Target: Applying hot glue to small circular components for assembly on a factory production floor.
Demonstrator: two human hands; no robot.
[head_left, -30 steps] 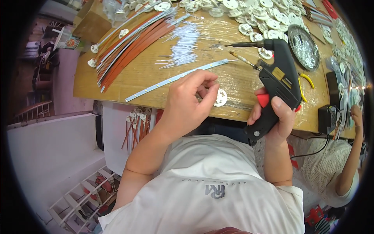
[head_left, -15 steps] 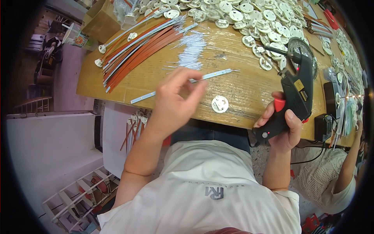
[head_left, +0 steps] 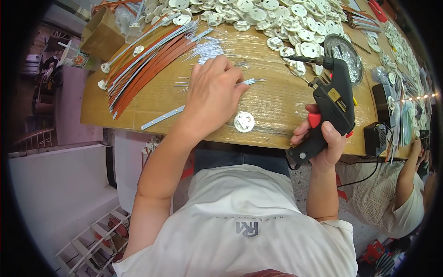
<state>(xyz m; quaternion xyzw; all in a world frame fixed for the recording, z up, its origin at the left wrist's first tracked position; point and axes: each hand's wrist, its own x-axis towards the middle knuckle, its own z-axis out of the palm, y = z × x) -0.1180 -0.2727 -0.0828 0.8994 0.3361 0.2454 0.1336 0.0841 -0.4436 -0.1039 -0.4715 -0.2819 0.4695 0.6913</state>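
Moved forward, left hand (head_left: 212,94) partly covers the slim LED strip (head_left: 162,118) beyond the round plastic disc (head_left: 244,122); whether its bent fingers (head_left: 220,64) grip is hidden. Right hand (head_left: 328,154), right of the disc, clasps a matte-black soldering gun (head_left: 339,87).

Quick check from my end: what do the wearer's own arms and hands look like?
Left hand and right hand are ungloved, with no watch or bracelet visible. Forearms are uncovered; short, loose white sleeves belong to a white T-shirt with dark chest print.

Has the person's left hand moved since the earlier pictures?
Yes: judged against the pile of white wires, the left hand has moved forward, now hiding the pile's near part.
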